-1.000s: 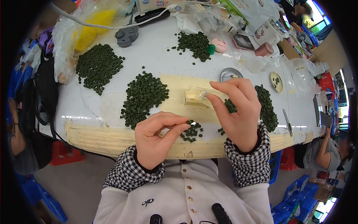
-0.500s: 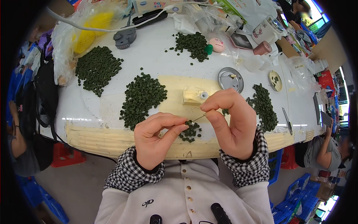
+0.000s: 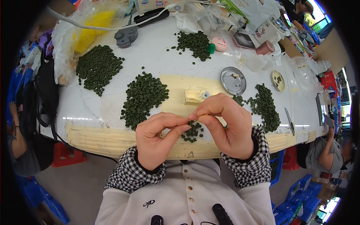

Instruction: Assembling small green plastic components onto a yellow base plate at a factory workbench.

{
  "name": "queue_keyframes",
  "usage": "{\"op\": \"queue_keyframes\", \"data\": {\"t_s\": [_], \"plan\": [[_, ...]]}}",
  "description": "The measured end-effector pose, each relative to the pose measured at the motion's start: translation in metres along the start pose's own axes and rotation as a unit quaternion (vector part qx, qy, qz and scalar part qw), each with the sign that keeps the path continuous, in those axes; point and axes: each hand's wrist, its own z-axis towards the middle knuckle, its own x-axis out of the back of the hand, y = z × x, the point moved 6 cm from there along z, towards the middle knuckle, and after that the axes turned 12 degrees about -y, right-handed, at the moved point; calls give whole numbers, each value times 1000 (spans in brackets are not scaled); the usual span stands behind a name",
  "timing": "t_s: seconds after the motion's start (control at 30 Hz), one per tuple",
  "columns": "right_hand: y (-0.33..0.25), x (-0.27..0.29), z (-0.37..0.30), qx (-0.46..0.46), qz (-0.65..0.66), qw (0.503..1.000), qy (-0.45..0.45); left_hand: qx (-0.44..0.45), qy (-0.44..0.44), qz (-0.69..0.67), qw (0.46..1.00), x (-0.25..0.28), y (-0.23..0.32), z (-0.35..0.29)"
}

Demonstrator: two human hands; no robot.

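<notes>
My left hand (image 3: 155,137) pinches at the near edge of the table, a small dark green piece seemingly at its fingertips. Close against it, my right hand (image 3: 228,125) is also closed in a pinch. The thin metal rod it held a moment earlier is now covered by the fingers. Below the fingertips lies a small heap of dark green pieces (image 3: 192,134). A cream block with a round metal top (image 3: 193,96) stands just beyond my hands. Left of it spreads a larger heap of the same green pieces (image 3: 144,99).
More green heaps lie at the far left (image 3: 98,71), at the back (image 3: 194,44) and on the right (image 3: 265,108). A round metal lid (image 3: 233,80) and a small cream dish (image 3: 278,81) sit right of centre. Tweezers (image 3: 290,120) rest near the right edge. A co-worker's arm shows on either side.
My right hand has moved left, bringing its fingertips up to my left ones. The rod visible between them before is now hidden. My left hand has hardly moved.
</notes>
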Motion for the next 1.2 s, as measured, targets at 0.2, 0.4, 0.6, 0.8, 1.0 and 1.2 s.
{"op": "queue_keyframes", "data": {"t_s": [0.2, 0.4, 0.6, 0.8, 1.0, 1.2], "plan": [[-2, 1, 0, -15, -24, 999, -37, 7, 1, -2, 1000, 0, 1, 0], [9, 24, -3, -24, -106, 981, 160, 1, 5, 9, 1000, 0, 1, 0], [23, 15, 2, -83, -275, 954, 81, 3, 7, 0, 1000, 0, 2, 1], [-7, 10, -16, -91, -176, 977, 81, 2, 30, -18, 999, 4, 2, -2], [-5, -23, -34, -99, 1, 995, 19, -1, 22, -14, 1000, 3, 3, -2], [2, -31, -39, -96, 62, 993, 10, -19, 8, -5, 1000, 3, 2, -2]]}}
